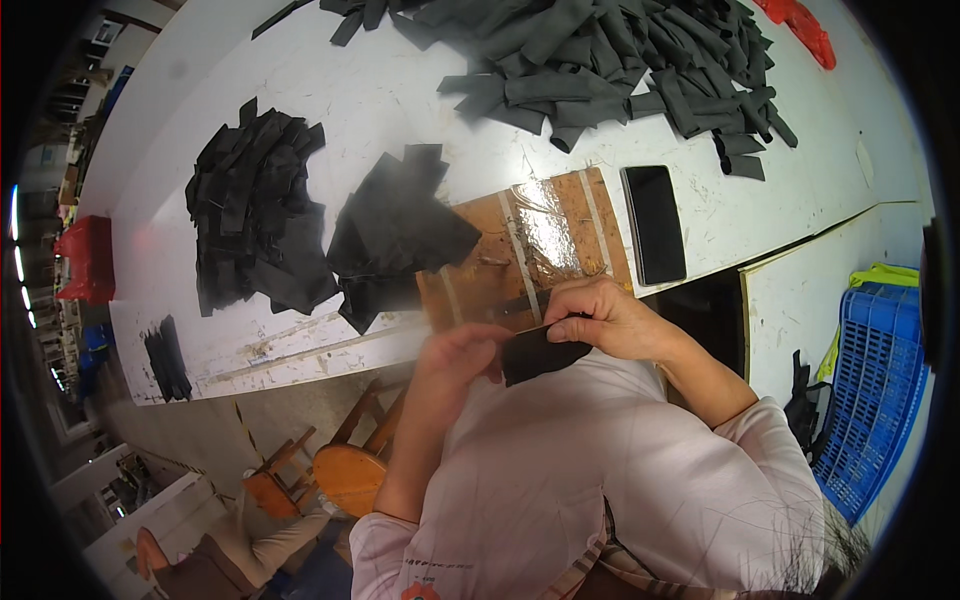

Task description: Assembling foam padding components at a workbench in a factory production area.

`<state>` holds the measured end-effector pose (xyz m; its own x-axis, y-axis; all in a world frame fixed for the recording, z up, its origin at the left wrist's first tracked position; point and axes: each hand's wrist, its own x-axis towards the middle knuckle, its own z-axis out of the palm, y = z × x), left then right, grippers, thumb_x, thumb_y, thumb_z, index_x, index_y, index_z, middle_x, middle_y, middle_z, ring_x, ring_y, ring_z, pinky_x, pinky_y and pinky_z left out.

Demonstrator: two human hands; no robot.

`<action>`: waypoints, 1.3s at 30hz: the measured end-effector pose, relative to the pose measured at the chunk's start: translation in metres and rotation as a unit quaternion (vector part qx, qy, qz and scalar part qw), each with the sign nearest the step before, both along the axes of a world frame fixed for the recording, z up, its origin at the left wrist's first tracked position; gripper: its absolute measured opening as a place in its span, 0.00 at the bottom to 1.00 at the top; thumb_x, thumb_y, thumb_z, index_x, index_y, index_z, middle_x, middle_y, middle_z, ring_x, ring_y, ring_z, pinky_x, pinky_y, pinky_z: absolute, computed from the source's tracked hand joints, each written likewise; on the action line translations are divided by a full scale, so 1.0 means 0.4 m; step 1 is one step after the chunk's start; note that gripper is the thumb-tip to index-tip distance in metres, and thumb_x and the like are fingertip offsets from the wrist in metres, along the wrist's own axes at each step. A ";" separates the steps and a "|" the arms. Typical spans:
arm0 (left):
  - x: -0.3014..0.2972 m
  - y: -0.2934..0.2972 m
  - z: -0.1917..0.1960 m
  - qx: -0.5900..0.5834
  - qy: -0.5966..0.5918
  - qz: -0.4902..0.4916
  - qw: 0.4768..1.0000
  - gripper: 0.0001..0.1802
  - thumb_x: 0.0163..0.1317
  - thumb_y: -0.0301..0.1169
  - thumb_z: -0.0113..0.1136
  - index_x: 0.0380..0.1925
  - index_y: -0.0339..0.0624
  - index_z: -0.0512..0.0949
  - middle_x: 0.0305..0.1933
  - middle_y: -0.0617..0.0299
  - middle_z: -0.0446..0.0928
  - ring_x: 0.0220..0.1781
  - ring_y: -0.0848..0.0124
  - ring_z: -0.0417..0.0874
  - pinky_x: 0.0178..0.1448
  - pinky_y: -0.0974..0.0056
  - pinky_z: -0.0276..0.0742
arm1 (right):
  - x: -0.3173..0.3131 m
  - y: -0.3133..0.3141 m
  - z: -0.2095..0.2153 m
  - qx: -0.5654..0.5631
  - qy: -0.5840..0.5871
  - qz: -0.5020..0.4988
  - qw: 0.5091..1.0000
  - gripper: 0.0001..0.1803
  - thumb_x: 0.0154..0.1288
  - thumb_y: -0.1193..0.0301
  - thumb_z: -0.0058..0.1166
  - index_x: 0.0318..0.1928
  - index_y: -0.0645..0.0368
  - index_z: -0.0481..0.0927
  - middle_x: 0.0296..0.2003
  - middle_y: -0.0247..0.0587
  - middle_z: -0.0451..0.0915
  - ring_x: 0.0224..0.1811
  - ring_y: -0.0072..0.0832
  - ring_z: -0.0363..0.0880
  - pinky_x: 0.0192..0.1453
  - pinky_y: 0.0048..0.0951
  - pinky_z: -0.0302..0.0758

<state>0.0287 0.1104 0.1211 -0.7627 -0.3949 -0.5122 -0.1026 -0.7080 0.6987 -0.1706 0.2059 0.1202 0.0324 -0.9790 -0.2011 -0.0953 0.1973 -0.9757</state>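
Note:
Between my two hands, close to my chest at the table's front edge, is a small black fabric piece (pixel 540 357). My right hand (pixel 600 318) pinches its upper right part between thumb and fingers. At its left end, my left hand (pixel 462 358) has its fingers closed on the fabric. Just beyond my hands lies a brown wooden board (pixel 485 245) with pale strips and a shiny taped area. A fanned stack of black fabric pieces (pixel 395 225) overlaps the board's left side. Farther left is another black stack (pixel 255 215).
A big heap of dark fabric tubes (pixel 590 60) covers the far side of the white table (pixel 370 100). A phone (pixel 654 225) lies right of the board. A blue plastic crate (pixel 868 390) is at the right, wooden stools (pixel 350 478) at lower left. Another person's leg (pixel 285 545) shows there.

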 end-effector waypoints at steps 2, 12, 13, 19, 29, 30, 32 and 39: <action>0.006 -0.002 -0.001 -0.008 0.012 -0.006 1.000 0.11 0.56 0.26 0.51 0.38 0.32 0.73 0.31 0.59 0.76 0.29 0.75 0.76 0.33 0.72 0.71 | -0.001 -0.005 0.004 0.007 -0.007 0.009 1.000 0.07 0.52 0.72 0.53 0.28 0.64 0.75 0.23 0.39 0.74 0.27 0.29 0.72 0.32 0.27 0.67; 0.003 -0.013 0.006 -0.075 -0.018 -0.026 0.997 0.10 0.53 0.21 0.52 0.37 0.32 0.73 0.30 0.60 0.77 0.28 0.77 0.75 0.32 0.74 0.69 | -0.005 -0.021 -0.004 0.018 -0.013 0.038 0.999 0.08 0.55 0.70 0.51 0.30 0.64 0.75 0.24 0.40 0.74 0.28 0.28 0.72 0.34 0.27 0.68; 0.003 -0.015 0.007 -0.075 -0.028 -0.031 0.996 0.10 0.53 0.20 0.52 0.37 0.32 0.73 0.30 0.60 0.77 0.28 0.77 0.75 0.32 0.74 0.69 | -0.005 -0.022 -0.004 0.018 -0.013 0.038 0.999 0.08 0.55 0.70 0.51 0.30 0.64 0.75 0.24 0.40 0.74 0.28 0.28 0.72 0.34 0.27 0.68; -0.011 -0.006 0.024 -0.150 -0.086 -0.058 0.983 0.09 0.50 0.16 0.48 0.33 0.33 0.73 0.27 0.64 0.75 0.26 0.80 0.73 0.30 0.77 0.67 | 0.001 -0.034 -0.003 -0.004 0.014 0.056 0.998 0.08 0.55 0.70 0.51 0.28 0.63 0.75 0.24 0.40 0.73 0.28 0.30 0.72 0.35 0.26 0.67; -0.084 0.026 0.055 -0.326 -0.170 0.111 0.923 0.07 0.48 0.15 0.49 0.28 0.35 0.72 0.22 0.70 0.70 0.24 0.85 0.68 0.28 0.80 0.65 | 0.053 -0.053 0.075 -0.198 0.267 -0.183 0.925 0.13 0.42 0.74 0.60 0.32 0.62 0.73 0.25 0.40 0.70 0.28 0.34 0.70 0.33 0.31 0.66; -0.091 0.029 0.049 -0.349 -0.133 0.129 0.919 0.05 0.49 0.16 0.51 0.28 0.34 0.71 0.22 0.68 0.71 0.24 0.85 0.70 0.26 0.80 0.65 | 0.066 -0.048 0.076 -0.205 0.265 -0.183 0.924 0.13 0.42 0.74 0.60 0.32 0.62 0.73 0.25 0.40 0.70 0.28 0.34 0.70 0.33 0.31 0.66; -0.106 0.033 0.049 -0.379 -0.096 0.151 0.908 0.05 0.50 0.18 0.53 0.28 0.33 0.71 0.22 0.66 0.72 0.24 0.85 0.71 0.24 0.79 0.66 | 0.087 -0.042 0.073 -0.145 0.140 -0.174 0.964 0.14 0.43 0.76 0.60 0.33 0.64 0.73 0.25 0.40 0.70 0.24 0.29 0.71 0.26 0.27 0.67; -0.110 0.030 0.066 -0.463 -0.143 0.098 0.869 0.06 0.46 0.20 0.57 0.26 0.35 0.72 0.21 0.62 0.74 0.24 0.80 0.73 0.27 0.75 0.69 | 0.087 -0.050 0.052 -0.161 0.148 -0.205 0.954 0.04 0.48 0.79 0.55 0.27 0.66 0.75 0.20 0.41 0.72 0.20 0.27 0.71 0.23 0.24 0.66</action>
